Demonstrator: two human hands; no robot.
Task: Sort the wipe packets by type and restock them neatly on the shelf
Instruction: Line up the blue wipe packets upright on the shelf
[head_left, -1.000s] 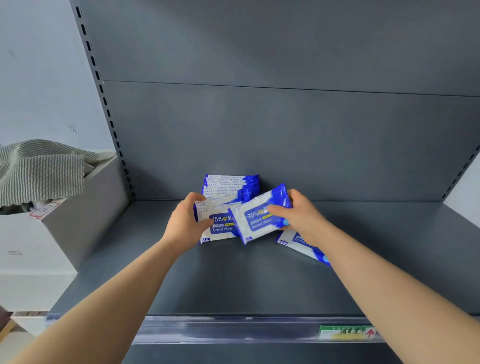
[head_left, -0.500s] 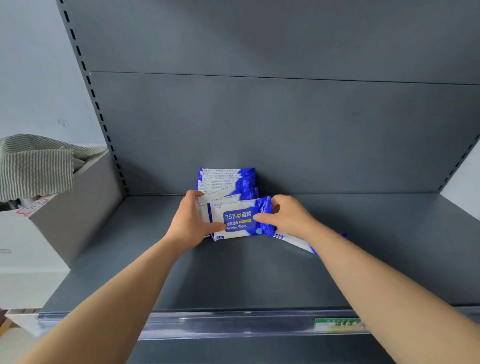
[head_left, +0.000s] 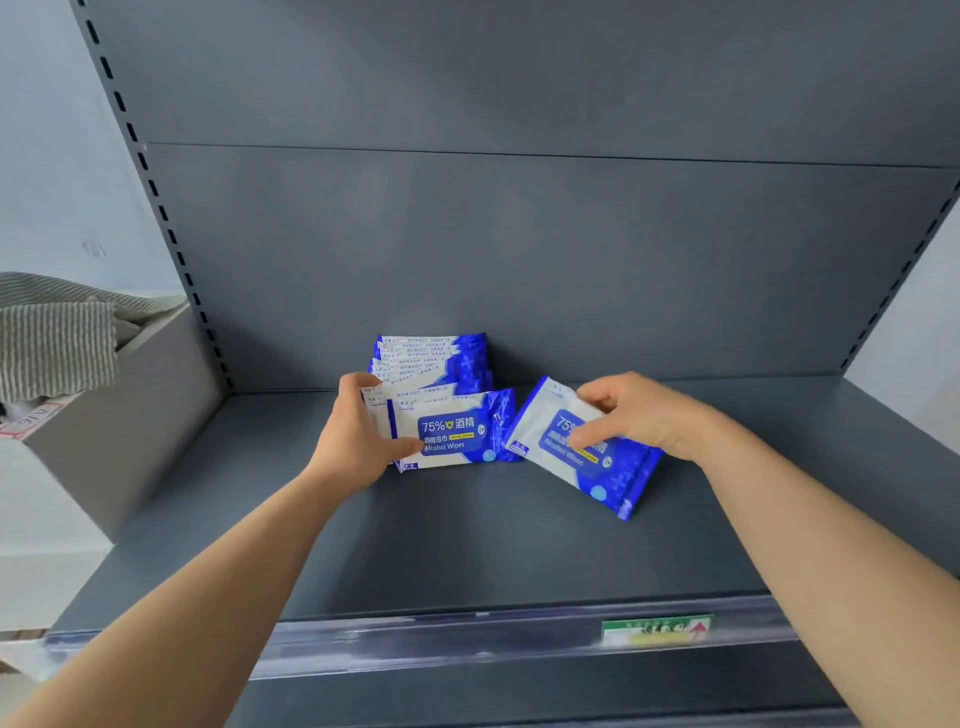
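The right hand (head_left: 641, 415) is pinching a loose wipe packet (head_left: 582, 449), thumb on its printed face and fingers behind the upper edge, tilting it just right of the row of packets (head_left: 434, 364) standing against the shelf's back wall. The left hand (head_left: 358, 434) is bracing that row, thumb pressing the front packet (head_left: 452, 431), fingers curled over its left end. These look like light, soft, glossy film pouches, likely slippery and squashy, so gripping across a short edge seems safest. The shelf (head_left: 467, 545) is looking like matte grey metal.
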